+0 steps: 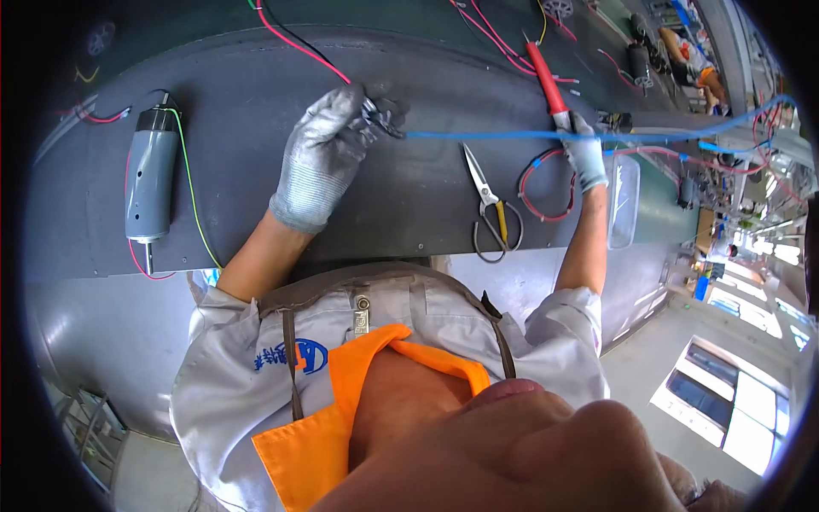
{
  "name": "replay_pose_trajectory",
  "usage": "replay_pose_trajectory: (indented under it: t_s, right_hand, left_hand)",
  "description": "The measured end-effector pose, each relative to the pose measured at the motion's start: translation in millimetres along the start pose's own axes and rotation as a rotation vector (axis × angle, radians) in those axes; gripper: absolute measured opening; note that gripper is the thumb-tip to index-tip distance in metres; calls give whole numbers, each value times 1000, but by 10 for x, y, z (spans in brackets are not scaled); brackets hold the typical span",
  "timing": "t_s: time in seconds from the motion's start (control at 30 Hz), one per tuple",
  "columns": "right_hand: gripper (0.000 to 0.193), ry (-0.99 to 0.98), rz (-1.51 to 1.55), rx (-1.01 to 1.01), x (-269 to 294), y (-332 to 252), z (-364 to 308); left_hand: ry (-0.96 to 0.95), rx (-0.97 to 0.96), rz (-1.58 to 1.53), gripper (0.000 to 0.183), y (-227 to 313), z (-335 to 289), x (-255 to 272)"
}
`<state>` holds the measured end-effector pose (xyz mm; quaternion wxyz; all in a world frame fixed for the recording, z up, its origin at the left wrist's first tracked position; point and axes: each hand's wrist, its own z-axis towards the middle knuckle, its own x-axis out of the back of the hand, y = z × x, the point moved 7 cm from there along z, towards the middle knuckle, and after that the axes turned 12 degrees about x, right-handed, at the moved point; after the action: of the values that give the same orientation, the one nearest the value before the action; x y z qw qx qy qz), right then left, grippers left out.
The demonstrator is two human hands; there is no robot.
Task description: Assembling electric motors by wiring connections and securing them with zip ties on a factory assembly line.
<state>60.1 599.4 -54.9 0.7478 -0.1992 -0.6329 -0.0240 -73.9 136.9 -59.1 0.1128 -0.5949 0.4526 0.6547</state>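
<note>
My left hand [320,149], in a grey-white work glove, is closed at the fingertips on a dark metal clip [373,113]. A blue cable [478,134] leads from this clip to the right. The end of a red wire [303,53] meets the same fingers, though the exact contact is hidden. My right hand [585,154], gloved too, grips a red-handled probe [548,78] with its thin metal tip pointing away from me. The blue cable crosses in front of that hand. Scissors [490,205] with one yellow-wrapped handle lie between my hands, close to the table's near edge.
A grey cylindrical motor [152,175] with green and red wires lies on the dark table [230,102] at left. Beside my right hand are a coiled red cable [533,209] and a clear plastic tray [624,200]. More loose wires [503,43] stretch across the far side.
</note>
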Motion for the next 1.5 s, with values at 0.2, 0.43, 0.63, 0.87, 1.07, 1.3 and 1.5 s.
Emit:
replay_pose_trajectory:
  t_s: [0.2,0.43,0.63,0.87,1.07,1.3,1.5]
  right_hand:
    - [44,-15,900,-89,-58,-1626,126]
    - [45,-287,1086,256,-299,-2979,1028]
    - [45,-434,976,378,-753,-3279,1560]
    - [40,-72,539,452,-379,-3250,1334]
    - [43,84,83,367,335,-1890,296]
    - [84,-279,729,119,311,-2435,-395]
    - [53,-501,1147,836,242,-3639,-378]
  left_hand:
    - [42,75,72,31,-16,-76,69]
    - [-14,-21,-1,36,91,-182,106]
    - [-41,6,21,30,199,-186,-14]
    - [-27,-11,29,35,197,-162,64]
    - [64,6,125,29,112,-151,126]
    - [126,49,46,33,-11,-91,256]
    - [179,-52,123,23,558,-225,345]
